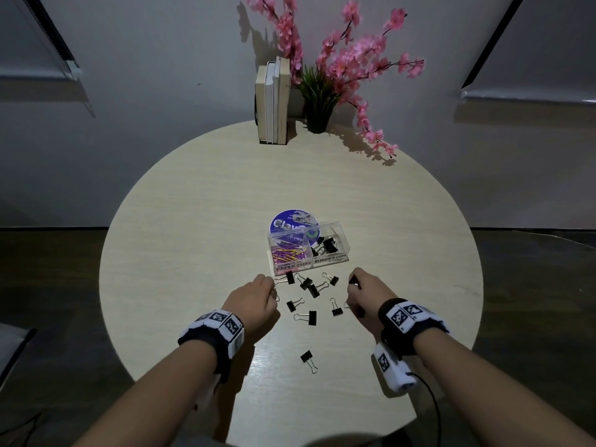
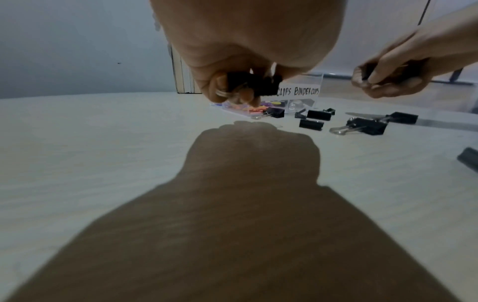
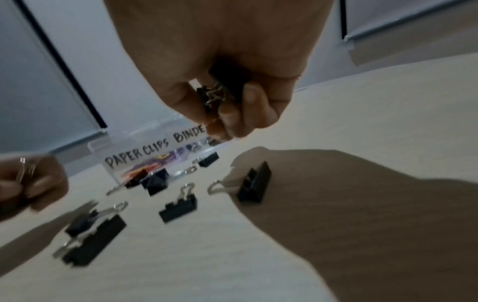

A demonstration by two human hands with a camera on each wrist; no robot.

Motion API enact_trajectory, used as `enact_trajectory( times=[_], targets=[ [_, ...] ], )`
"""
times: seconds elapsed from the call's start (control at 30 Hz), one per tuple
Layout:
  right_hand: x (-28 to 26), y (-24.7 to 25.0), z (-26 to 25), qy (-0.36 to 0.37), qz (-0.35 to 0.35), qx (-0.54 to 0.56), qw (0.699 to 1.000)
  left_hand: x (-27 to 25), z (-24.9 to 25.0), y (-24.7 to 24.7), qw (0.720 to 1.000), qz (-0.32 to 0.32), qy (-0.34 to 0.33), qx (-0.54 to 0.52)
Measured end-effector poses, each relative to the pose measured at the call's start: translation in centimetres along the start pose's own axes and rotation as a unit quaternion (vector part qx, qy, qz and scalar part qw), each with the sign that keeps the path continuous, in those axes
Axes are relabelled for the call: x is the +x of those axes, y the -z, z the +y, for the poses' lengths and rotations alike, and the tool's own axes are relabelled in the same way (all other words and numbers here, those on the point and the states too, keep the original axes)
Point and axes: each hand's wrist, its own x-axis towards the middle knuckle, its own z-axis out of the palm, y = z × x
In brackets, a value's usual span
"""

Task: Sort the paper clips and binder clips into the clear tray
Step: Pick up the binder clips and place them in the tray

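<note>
A clear two-part tray sits mid-table, labelled PAPER CLIPS on the left and BINDER CLIPS on the right. Coloured paper clips lie in its left part, black binder clips in its right. Several loose black binder clips are scattered in front of it. My left hand hovers just left of them, fingers curled round black binder clips. My right hand hovers at their right, also gripping black binder clips.
One binder clip lies apart, nearer to me. A round blue printed disc lies behind the tray. Upright books and a potted plant with pink blossoms stand at the table's far edge.
</note>
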Motion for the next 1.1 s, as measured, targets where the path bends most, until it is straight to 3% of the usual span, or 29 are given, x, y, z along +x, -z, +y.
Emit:
enact_trajectory(
  times=[0.17,0.53,0.8,0.97,1.1],
  targets=[
    [-0.3,1.1,0.8,0.010,-0.002,0.025,1.000,0.4,1.2,0.1,0.998,-0.058,-0.011,0.028],
    [-1.3,-1.0,3.0,-0.026,-0.053,-0.100,0.993,1.1,2.9,-0.7,0.993,-0.118,0.001,0.025],
    [-1.2,-1.2,3.1,-0.040,-0.082,-0.040,0.995,1.3,2.6,-0.7,0.991,-0.133,0.021,0.018],
    [-1.7,-1.3,2.4,0.015,-0.032,0.050,0.998,0.8,2.2,-0.2,0.990,-0.119,0.019,-0.076],
    [-1.5,-1.5,1.8,0.025,-0.015,0.125,0.992,0.2,2.4,0.1,0.991,-0.110,-0.001,-0.079]
  ],
)
